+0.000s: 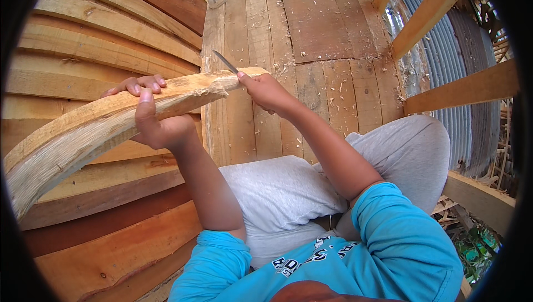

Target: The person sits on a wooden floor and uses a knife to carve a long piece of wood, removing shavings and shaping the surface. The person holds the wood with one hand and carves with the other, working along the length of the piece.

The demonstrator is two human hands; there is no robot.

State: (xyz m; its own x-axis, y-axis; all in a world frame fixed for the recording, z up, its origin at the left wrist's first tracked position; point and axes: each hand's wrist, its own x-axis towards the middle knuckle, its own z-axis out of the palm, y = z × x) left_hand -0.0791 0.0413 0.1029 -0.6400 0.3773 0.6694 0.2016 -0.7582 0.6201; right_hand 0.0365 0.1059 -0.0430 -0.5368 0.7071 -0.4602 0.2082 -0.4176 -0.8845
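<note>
Nearest, our left hand (152, 114) wraps one curved rib (111, 121), thumb beneath and fingers over its top, holding it across the planked hull (100, 41). Just beyond, our right hand (267, 92) is closed on one knife (225, 62), blade on the rib's frayed tip. We judge shallow cuts away from the holding hand work best, grip kept well behind the edge. Farther off, many shavings litter the plank floor (316, 30).
</note>
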